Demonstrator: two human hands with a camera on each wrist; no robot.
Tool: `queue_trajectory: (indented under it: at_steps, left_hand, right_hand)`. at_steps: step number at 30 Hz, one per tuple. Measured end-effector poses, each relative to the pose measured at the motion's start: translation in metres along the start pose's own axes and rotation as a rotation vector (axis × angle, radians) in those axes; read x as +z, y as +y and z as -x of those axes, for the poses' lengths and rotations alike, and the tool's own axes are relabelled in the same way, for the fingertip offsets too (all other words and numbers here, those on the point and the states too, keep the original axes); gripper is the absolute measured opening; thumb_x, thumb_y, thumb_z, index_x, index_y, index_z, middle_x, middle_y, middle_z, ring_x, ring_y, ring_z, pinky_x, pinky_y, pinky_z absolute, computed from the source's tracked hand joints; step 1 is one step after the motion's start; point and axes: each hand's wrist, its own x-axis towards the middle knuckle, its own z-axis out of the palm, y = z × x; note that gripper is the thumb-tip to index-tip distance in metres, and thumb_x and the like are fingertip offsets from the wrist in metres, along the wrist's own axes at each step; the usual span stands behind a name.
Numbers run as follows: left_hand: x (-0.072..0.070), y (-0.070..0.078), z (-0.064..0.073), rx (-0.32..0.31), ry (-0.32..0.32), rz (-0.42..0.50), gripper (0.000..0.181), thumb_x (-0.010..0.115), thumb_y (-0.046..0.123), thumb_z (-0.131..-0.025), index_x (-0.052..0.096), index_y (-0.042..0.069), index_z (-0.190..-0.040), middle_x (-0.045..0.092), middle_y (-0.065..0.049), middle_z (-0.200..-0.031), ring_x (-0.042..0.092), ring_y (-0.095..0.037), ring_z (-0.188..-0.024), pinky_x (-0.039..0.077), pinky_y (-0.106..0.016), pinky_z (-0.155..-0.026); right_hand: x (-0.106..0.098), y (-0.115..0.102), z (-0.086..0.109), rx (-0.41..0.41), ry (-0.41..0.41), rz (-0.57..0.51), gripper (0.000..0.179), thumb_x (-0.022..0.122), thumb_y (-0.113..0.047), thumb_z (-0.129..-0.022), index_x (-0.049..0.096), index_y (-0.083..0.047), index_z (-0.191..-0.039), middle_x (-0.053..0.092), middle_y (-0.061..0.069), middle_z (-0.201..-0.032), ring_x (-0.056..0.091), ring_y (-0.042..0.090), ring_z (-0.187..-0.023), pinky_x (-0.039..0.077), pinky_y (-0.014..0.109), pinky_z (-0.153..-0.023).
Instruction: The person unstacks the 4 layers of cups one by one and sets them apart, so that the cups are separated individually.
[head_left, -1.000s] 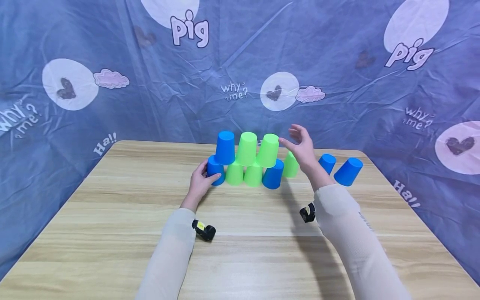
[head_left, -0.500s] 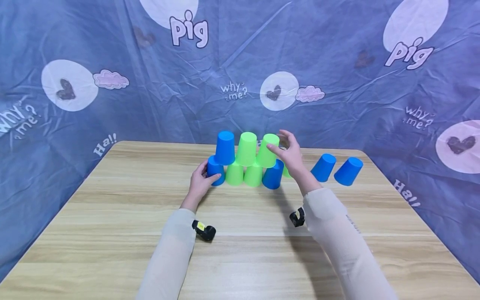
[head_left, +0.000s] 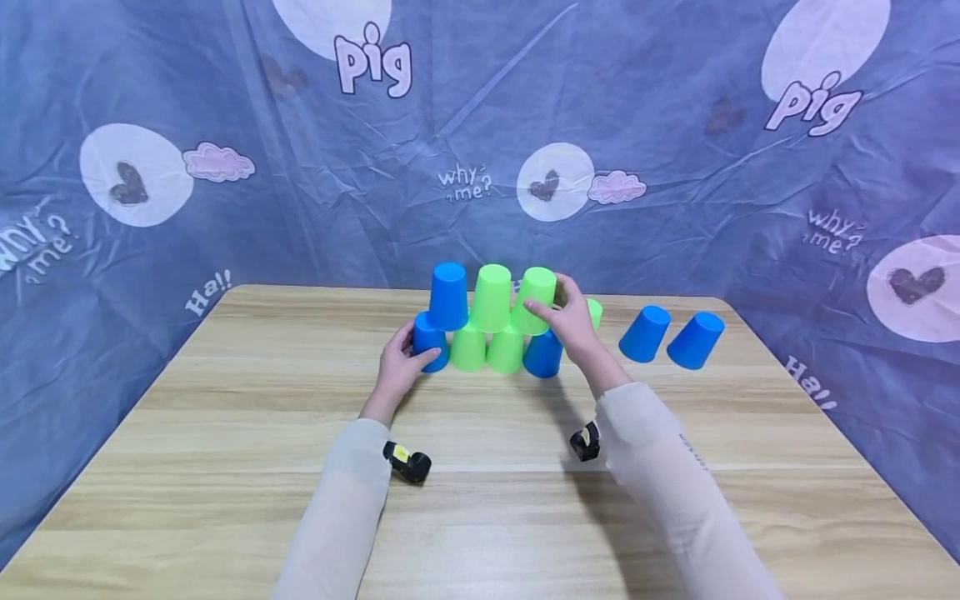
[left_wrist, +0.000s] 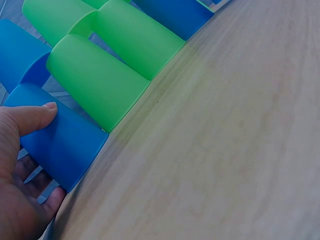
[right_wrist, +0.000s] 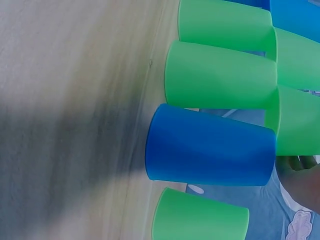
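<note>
Upside-down plastic cups form two rows on the table. My left hand (head_left: 400,365) grips the blue cup (left_wrist: 60,140) at the bottom row's left end, thumb across its front, fingers behind. My right hand (head_left: 573,321) holds the green cup (head_left: 535,292) at the upper row's right end, thumb in front, fingers hidden behind. Beside it in the upper row stand a middle green cup (head_left: 491,297) and a blue cup (head_left: 447,296). The bottom row continues with two green cups (head_left: 468,348) and a blue cup (right_wrist: 210,147) on the right.
Right of the rows, another green cup (right_wrist: 200,217) stands partly behind my right hand in the head view. Two blue cups (head_left: 645,335) stand farther right. A printed blue cloth (head_left: 480,125) hangs behind the wooden table (head_left: 480,517).
My right hand has moved left and slightly down onto the upper right green cup, its thumb now across the front. The left hand stays on its blue cup; the cups have not moved.
</note>
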Motion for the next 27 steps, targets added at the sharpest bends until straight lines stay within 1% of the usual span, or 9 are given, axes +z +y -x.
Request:
queue_trajectory:
  at_steps: [7, 16, 21, 27]
  left_hand:
    - [-0.001, -0.001, 0.0007, -0.008, 0.004, 0.004, 0.063, 0.064, 0.015, -0.078, 0.033, 0.01, -0.133, 0.034, -0.011, -0.133, 0.033, -0.026, -0.119, 0.029, -0.039, -0.095]
    - [-0.0014, -0.0012, 0.0001, 0.002, 0.004, 0.006, 0.062, 0.064, 0.014, -0.078, 0.034, 0.009, -0.132, 0.035, -0.011, -0.132, 0.032, -0.025, -0.119, 0.029, -0.038, -0.095]
    - [-0.0007, -0.0001, 0.0001, -0.001, -0.002, 0.008, 0.062, 0.064, 0.014, -0.079, 0.034, 0.009, -0.132, 0.035, -0.012, -0.132, 0.032, -0.026, -0.119, 0.029, -0.039, -0.095]
    - [0.0002, 0.0006, 0.0005, -0.003, -0.001, 0.007, 0.061, 0.064, 0.014, -0.078, 0.034, 0.009, -0.132, 0.035, -0.012, -0.132, 0.033, -0.026, -0.119, 0.029, -0.039, -0.095]
  right_hand:
    - [0.0024, 0.0039, 0.0006, 0.019, -0.014, 0.018, 0.059, 0.063, -0.012, -0.079, 0.031, -0.003, -0.129, 0.043, 0.015, -0.12, 0.04, 0.026, -0.11, 0.034, 0.033, -0.089]
    - [0.0049, 0.0034, -0.0001, 0.025, 0.015, 0.032, 0.059, 0.064, -0.013, -0.078, 0.033, -0.004, -0.128, 0.043, 0.013, -0.12, 0.04, 0.025, -0.11, 0.034, 0.032, -0.088]
    - [0.0044, 0.0023, 0.0006, 0.004, 0.029, 0.04, 0.057, 0.064, -0.012, -0.078, 0.035, -0.005, -0.127, 0.045, 0.012, -0.118, 0.041, 0.025, -0.108, 0.036, 0.032, -0.086]
    - [0.0005, -0.0013, 0.0002, -0.027, 0.045, 0.036, 0.057, 0.064, -0.012, -0.078, 0.035, -0.003, -0.126, 0.045, 0.014, -0.118, 0.042, 0.026, -0.108, 0.037, 0.033, -0.086]
